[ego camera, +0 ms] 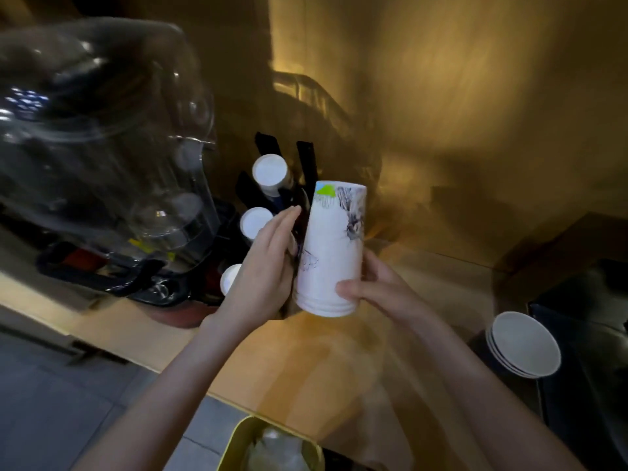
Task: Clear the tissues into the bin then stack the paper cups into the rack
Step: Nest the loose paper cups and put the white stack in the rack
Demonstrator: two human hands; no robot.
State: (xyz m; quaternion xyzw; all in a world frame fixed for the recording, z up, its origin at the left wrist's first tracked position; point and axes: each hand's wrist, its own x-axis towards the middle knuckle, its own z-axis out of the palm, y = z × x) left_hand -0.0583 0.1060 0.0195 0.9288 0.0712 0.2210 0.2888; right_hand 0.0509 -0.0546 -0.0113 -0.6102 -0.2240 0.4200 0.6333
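Holding nested cups [331,249] in your right hand [380,290], left hand [268,266] loose alongside; tissues binned [272,447], rack [272,185] part-filled.

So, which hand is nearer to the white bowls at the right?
The right hand. It holds the cup stack at its lower end, on the side towards the bowls. The left hand is on the stack's far side, by the rack.
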